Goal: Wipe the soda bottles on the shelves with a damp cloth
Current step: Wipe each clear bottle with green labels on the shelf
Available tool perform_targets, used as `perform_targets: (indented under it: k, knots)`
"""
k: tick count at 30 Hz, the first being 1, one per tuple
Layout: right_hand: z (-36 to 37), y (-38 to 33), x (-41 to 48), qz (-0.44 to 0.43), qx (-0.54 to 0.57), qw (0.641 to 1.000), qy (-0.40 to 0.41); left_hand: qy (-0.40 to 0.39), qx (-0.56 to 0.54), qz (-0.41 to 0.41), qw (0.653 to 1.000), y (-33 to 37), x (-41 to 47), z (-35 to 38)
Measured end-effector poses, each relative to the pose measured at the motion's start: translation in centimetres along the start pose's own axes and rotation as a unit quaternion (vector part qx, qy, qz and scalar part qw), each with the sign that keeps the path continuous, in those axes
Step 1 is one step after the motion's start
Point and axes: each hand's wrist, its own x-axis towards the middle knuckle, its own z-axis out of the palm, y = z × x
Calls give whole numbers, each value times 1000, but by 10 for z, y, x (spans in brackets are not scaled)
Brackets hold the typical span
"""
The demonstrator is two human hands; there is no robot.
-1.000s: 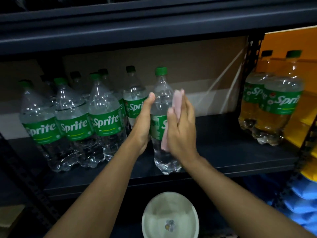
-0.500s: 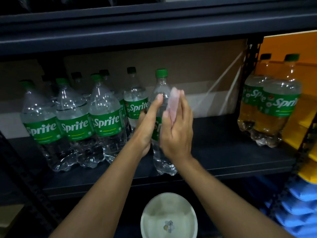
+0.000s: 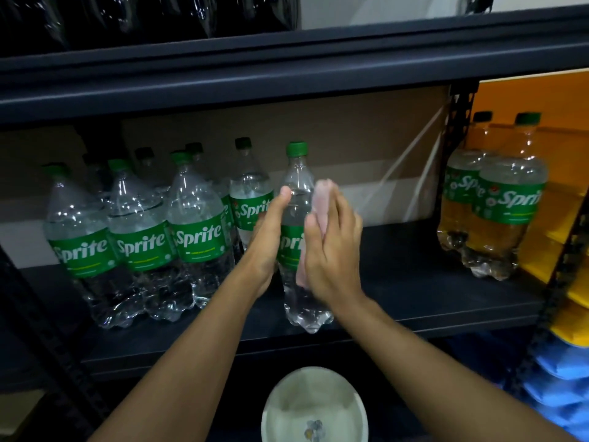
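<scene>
Where the bottle stands: the Sprite bottle [image 3: 294,186] is upright near the front edge of the dark shelf [image 3: 398,291], green cap [image 3: 296,149] on, a little apart from its neighbours.
Left hand: the left hand [image 3: 267,237] lies flat against the bottle's left side, fingers straight, thumb tip up on the clear shoulder, nothing wrapped round it.
Right hand: the right hand [image 3: 334,250] is flat as well, fingers straight and together, pressing the pink cloth [image 3: 320,199] onto the bottle's right side.
Cloth: sandwiched between right palm and bottle, showing from the shoulder down past the label, and blurred.
Left group: the packed bottles [image 3: 197,234] crowd the same shelf just left of the left hand, labels forward.
Right pair: two more bottles [image 3: 506,212] stand at the shelf's right end, well apart from the hands.
Below: a white bowl [image 3: 314,406] sits under the shelf's front edge, between the forearms.
</scene>
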Motion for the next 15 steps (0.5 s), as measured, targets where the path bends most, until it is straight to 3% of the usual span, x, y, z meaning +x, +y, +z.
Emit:
perform_targets:
  k: [7, 11, 15]
  knots:
    - [-11, -37, 86, -5, 33, 999, -8, -18, -10, -25, 999, 19, -10, 0]
    - [1, -29, 62, 11, 18, 1000, 1, -28, -27, -24, 999, 13, -10, 2]
    - [15, -5, 2, -57, -33, 997, 48, 3, -14, -38, 999, -9, 10, 0]
